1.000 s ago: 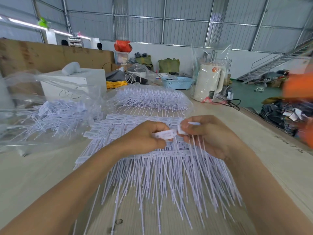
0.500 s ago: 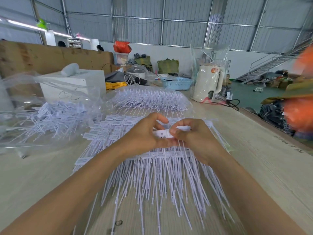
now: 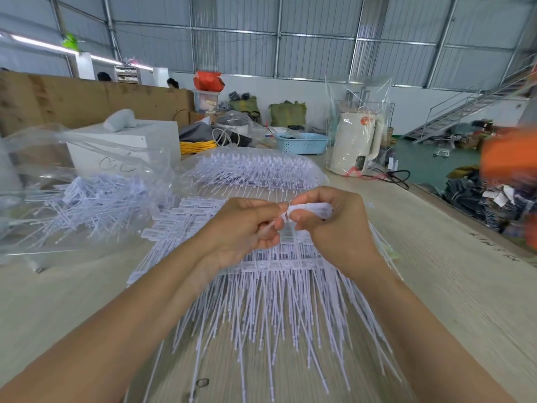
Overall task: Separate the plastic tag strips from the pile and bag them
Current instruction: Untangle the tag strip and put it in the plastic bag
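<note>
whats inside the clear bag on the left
The clear bag holds a loose heap of white tag strips, lying tangled. Creased, shiny plastic hides the bag's far-left part, so anything else in there cannot be seen.

A factory or warehouse hall: corrugated metal walls and roof on steel framing [image 3: 290, 39], a metal staircase [image 3: 465, 112] at the right, a long wooden bench [image 3: 465, 286] heaped with plastic tag strips [image 3: 261, 301], stuffed sacks [image 3: 287, 113] along the far wall.
</note>
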A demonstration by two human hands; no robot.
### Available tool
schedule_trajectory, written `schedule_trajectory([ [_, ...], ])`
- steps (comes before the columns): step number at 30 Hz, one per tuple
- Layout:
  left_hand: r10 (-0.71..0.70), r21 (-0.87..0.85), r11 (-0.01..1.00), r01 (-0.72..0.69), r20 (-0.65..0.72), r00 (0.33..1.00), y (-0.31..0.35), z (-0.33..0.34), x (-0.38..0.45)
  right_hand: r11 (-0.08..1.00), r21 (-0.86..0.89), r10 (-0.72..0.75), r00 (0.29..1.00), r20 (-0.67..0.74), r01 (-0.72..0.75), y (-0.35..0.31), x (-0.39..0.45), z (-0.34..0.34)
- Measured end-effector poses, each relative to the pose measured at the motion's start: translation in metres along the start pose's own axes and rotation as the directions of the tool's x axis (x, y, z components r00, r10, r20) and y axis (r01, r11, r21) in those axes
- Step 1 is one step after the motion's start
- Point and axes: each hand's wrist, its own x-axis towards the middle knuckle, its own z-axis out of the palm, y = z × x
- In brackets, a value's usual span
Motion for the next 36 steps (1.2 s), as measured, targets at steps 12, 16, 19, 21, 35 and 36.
schedule_trajectory([
  [12,-0.075,0.268,0.96,0.077,-0.018,0.997,0.013,-0.018,-0.007,0.941,0.276,0.251,0.949,-0.192,-0.193,0.014,0.018,-0.055],
  [16,0.154,0.349,0.927,-0.135,-0.026,0.988,0.011,-0.007,-0.005,0.773,0.575,0.379,0.922,-0.08,-0.268,0.012,0.022,-0.064],
  [19,0.22,0.328,0.922,-0.207,-0.001,0.976,0.012,-0.004,-0.008,0.675,0.715,0.336,0.939,-0.078,-0.183,0.009,0.023,-0.077],
  [21,0.247,0.301,0.925,-0.234,-0.007,0.969,0.012,-0.003,-0.009,0.56,0.798,0.344,0.939,0.018,-0.221,0.008,0.022,-0.076],
  [35,0.302,0.232,0.939,-0.255,-0.197,0.933,0.002,0.012,-0.008,0.72,0.62,0.239,0.95,0.201,-0.312,0.003,-0.002,0.014],
  [36,0.284,0.208,0.947,-0.243,-0.199,0.938,0.002,0.012,-0.008,0.733,0.615,0.222,0.957,0.189,-0.292,0.003,-0.003,0.015],
])
